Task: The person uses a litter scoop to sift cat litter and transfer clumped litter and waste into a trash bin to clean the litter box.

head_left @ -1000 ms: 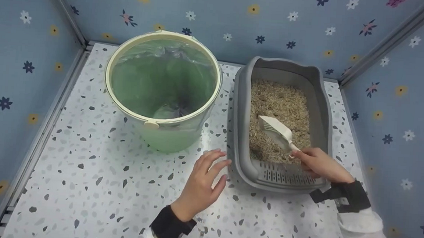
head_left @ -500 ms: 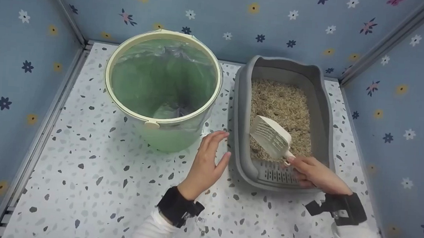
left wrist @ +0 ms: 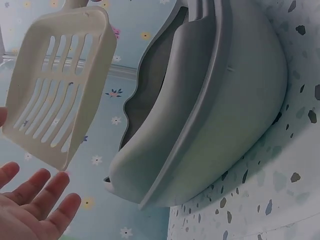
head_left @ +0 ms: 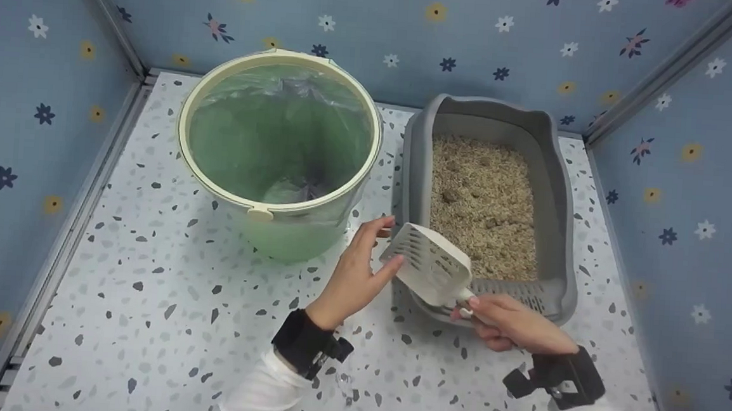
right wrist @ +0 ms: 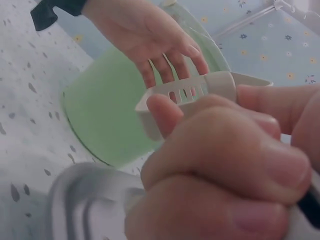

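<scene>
My right hand (head_left: 514,322) grips the handle of a cream slotted litter scoop (head_left: 431,268), its pan tilted over the near left corner of the grey litter box (head_left: 414,164). Wallpaper shows through the slots in the left wrist view, and no litter lies in the pan (left wrist: 59,75). At the pan's front edge is my left hand (head_left: 355,281), its fingers loosely spread and its thumb overlapping the edge. Tan pellet litter (head_left: 493,207) with a few darker clumps covers the box floor.
A green bucket (head_left: 288,236) with a cream rim and a clear bag liner stands left of the litter box. Speckled white flooring (head_left: 162,320) lies beneath both. Blue flowered panels (head_left: 377,15) close off the back and sides.
The scoop has come up from the litter and moved left and nearer, over the box's front left corner. My left hand has shifted slightly forward, and its thumb now overlaps the scoop.
</scene>
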A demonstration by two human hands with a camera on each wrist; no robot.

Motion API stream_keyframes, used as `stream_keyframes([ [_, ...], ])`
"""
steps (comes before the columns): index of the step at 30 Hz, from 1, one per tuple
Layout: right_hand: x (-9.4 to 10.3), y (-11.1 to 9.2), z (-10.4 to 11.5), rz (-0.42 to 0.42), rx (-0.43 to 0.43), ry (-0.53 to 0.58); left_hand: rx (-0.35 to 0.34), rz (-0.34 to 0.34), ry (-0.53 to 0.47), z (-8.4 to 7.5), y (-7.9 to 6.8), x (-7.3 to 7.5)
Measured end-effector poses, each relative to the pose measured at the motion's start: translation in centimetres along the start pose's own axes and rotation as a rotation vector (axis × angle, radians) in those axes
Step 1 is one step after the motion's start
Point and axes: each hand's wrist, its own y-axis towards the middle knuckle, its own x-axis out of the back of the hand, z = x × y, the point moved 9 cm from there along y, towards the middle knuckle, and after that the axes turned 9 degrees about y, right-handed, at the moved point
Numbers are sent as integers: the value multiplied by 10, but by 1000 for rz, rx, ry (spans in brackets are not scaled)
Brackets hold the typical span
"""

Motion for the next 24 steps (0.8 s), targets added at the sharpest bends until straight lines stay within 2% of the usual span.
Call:
stream_keyframes([
  [5, -18, 10, -5, 113, 5, 81, 12, 19, -11, 7, -5, -1],
  [8, -27, 15, -9, 164, -16, 117, 19, 15, -65, 13, -10, -2],
  [14, -41, 24, -15, 231, -35, 135, 41, -38, -170, 22, -18, 1],
  [19, -43, 30, -16, 226, -21, 80, 29, -96, -145, 25, -22, 4],
  [22, -42, 33, -15, 204, -5, 12, 41, -91, -147, 27, -24, 6],
  [24, -39, 35, -14, 164, -3, -73, 58, -81, -151, 29, -25, 8],
])
